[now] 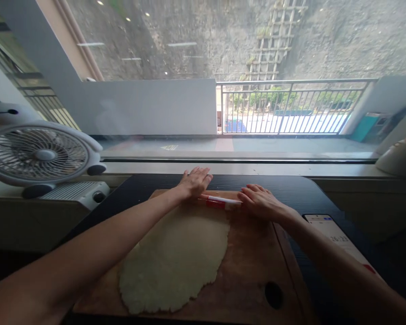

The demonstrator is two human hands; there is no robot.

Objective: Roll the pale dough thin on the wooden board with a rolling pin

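A wide, thin sheet of pale dough (176,262) with ragged edges lies on a wooden cutting board (250,257). Across its far edge is a rolling pin (219,201) with a red and white label or wrap in the middle. My left hand (195,181) rests palm down on the pin's left end, its fingers stretched forward. On the right end lies my right hand (260,201), also palm down with fingers extended. Both hands cover the ends of the pin. Neither hand wraps its fingers round it.
The board sits on a dark table (284,185). A phone (338,243) showing a timer lies to the right, under my right forearm. At the left stands a white fan (42,155). A large window with a sill (243,168) is beyond the table. The board has a dark hole (274,295).
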